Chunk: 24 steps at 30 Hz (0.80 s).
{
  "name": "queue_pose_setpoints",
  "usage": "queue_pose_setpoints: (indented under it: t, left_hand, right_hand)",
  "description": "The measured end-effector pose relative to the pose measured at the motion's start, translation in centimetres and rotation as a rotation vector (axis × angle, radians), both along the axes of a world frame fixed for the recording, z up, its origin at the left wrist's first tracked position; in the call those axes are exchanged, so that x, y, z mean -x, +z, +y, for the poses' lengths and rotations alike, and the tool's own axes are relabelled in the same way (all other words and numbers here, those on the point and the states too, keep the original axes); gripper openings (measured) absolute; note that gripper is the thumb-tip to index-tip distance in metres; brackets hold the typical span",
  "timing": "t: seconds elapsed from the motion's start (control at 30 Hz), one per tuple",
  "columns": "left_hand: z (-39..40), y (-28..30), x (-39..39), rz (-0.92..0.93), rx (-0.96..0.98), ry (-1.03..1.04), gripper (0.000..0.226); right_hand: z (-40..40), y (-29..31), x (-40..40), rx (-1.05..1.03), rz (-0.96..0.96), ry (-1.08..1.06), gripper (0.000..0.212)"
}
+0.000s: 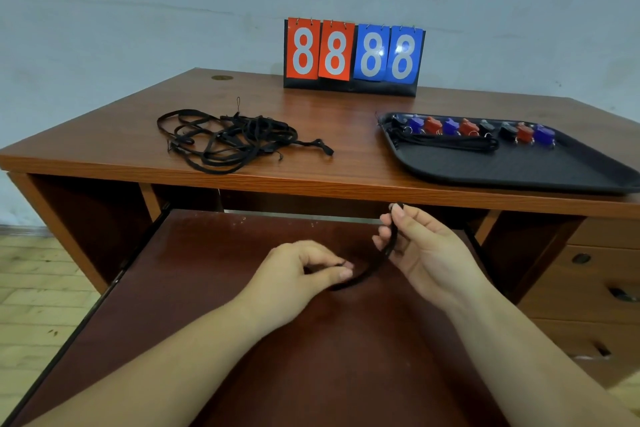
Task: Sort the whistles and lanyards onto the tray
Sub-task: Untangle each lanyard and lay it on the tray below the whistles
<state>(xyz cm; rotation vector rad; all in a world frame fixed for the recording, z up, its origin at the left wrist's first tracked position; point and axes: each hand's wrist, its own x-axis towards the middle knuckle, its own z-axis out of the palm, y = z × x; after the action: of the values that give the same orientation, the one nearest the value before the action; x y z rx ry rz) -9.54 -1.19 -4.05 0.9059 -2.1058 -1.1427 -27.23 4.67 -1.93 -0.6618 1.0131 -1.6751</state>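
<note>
Nearest, over the pulled-out shelf [214, 288], the left hand [298, 274] and right hand [420, 253] each pinch one black lanyard [377, 265] curving between them. Beyond, on the tabletop [332, 121], a tangled lanyard pile [228, 140] lies left; the tray [519, 170] right holds whistles [467, 126] and folded lanyards [446, 142]. A scoreboard [353, 57] stands behind.

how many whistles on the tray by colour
Whistles in the row at the far side of the tray:
black whistles: 3
blue whistles: 3
red whistles: 3
Total: 9
</note>
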Motion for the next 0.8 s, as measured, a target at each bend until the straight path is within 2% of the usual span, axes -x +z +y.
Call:
queue_pose_setpoints:
  t: [0.07,0.13,0.3,0.47,0.6,0.7,0.8]
  left_hand:
    - [0.1,0.6,0.1,0.155,-0.082,0.049,0.014]
    - [0.3,1.2,0.2,0.311,-0.266,0.076,0.018]
    - [1.1,1.8,0.6,0.561,-0.577,0.052,0.026]
    - [0.9,1.8,0.4,0.563,-0.501,0.137,0.025]
    - [1.2,2.1,0.4,0.568,-0.497,0.061,0.026]
    - [1.4,2.3,0.3,0.554,-0.475,-0.004,0.031]
    - [1.5,2.6,0.1,0.545,-0.474,-0.08,0.027]
  right_hand:
    - [0.1,0.1,-0.6,-0.027,0.068,-0.02,0.018]
    - [0.2,0.1,-1.2,-0.039,0.135,-0.014,0.023]
    - [0.6,0.0,-2.8,-0.028,0.218,0.079,0.025]
    - [0.7,0.0,-3.3,-0.013,0.252,0.07,0.026]
    - [0.9,0.0,-3.4,-0.006,0.239,0.081,0.013]
    - [1.0,0.1,-3.7,-0.014,0.252,0.094,0.013]
    - [1.0,-0.1,-4.0,-0.011,0.243,0.105,0.015]
